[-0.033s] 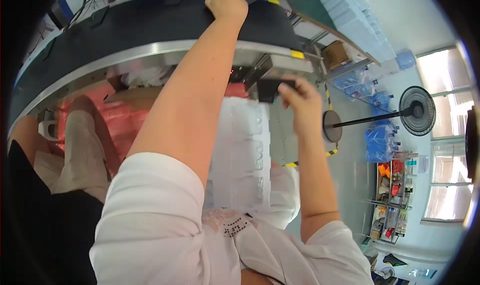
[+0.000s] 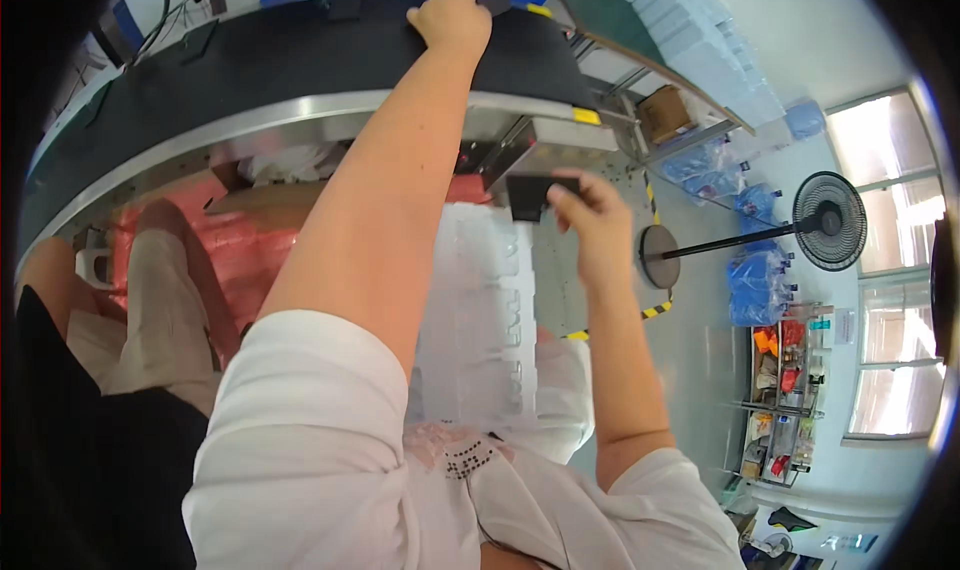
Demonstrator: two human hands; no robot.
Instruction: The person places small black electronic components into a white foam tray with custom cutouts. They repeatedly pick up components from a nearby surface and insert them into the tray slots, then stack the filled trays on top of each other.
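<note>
Left arm [image 2: 400, 200] stretched far forward — left hand [image 2: 452, 20] at its end, back uppermost, fingers curled. Right forearm [image 2: 628, 360] reaches less far — right hand [image 2: 602, 225] in a pinch, thumb toward fingers.

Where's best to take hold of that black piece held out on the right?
Probably by the right end of the black piece, pinched across its faces, coming from the right: it looks flat, and its left part sticks out free.

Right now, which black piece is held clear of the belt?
The black piece in the right hand, short of the belt; the others lie along it or at the left hand.
</note>
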